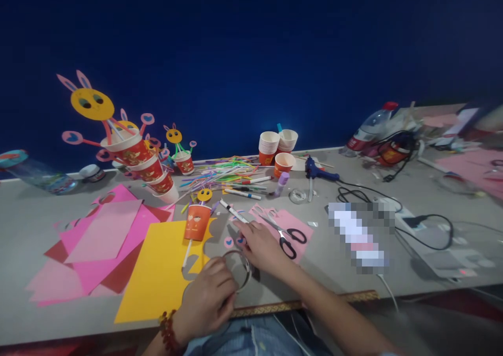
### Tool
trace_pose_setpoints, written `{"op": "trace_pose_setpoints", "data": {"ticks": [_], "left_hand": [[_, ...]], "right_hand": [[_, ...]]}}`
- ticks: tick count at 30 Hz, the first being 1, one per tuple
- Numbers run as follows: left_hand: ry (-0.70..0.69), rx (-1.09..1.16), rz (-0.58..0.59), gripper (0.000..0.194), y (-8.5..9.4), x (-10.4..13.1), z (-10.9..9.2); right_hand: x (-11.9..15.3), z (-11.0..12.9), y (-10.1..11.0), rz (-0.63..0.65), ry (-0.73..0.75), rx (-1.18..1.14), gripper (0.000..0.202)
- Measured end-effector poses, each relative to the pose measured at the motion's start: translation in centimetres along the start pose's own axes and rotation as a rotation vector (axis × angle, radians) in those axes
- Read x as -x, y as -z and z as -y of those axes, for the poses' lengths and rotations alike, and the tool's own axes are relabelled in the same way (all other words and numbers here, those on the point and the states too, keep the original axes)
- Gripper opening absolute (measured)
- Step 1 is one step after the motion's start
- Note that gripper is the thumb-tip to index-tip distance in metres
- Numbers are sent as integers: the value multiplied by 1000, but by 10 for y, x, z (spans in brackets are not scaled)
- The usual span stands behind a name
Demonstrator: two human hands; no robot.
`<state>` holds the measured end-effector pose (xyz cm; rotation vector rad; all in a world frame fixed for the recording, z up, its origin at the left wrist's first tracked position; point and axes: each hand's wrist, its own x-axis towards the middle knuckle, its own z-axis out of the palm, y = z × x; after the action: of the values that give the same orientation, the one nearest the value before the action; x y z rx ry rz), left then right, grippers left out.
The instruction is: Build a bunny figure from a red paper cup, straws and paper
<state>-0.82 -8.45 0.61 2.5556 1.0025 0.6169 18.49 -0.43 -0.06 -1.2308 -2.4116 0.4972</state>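
My left hand (214, 293), with a beaded bracelet at the wrist, has its fingers curled near the table's front edge; whatever they hold is hidden. Beside it lies a tape roll (248, 277), between my two hands. My right hand (261, 246) reaches over the table with its index finger stretched out close to a white marker (231, 209). Under its fingertips is a small pink paper disc with a blue heart (240, 241), partly covered. A matching disc (228, 242) lies to the left. An orange paper cup (197, 222) with a yellow face and a straw sits on yellow card (151, 272).
Black-handled scissors (288, 241) lie on pink paper right of my hand. Stacked cup figures (137, 157) stand at the left behind pink sheets (106, 230). Behind are straws (231, 173), paper cups (269, 146) and a blue glue gun (320, 173). A phone (357, 235) and power strip (436, 251) are right.
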Motion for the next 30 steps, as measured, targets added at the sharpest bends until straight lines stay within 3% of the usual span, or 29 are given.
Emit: {"op": "trace_pose_setpoints", "data": {"ticks": [4,11,16,20,23,26,28,30], "left_hand": [[60,57,-49,11,2,1,3],[304,92,-307,14,-5,-8,12],[480,235,-393,22,-6,-29,9],[557,499,-440,15,-10,-43,4],[618,729,-541,12,-13,-49,4],[716,1186,-636,20,-13,-55,4],[732,1561,-590,27,-11,-60,2],[716,1853,-473,28,-11,-64,-2]], "right_hand": [[0,-3,-2,-1,-9,-29,63],[2,-8,0,48,-30,-163,79],[7,1,12,-66,-19,-406,76],[14,12,24,-152,-2,-476,70],[18,14,27,-179,4,-550,67],[21,10,26,-225,20,-765,66],[22,8,23,-277,22,-890,61],[23,9,20,-320,5,-944,52]]}}
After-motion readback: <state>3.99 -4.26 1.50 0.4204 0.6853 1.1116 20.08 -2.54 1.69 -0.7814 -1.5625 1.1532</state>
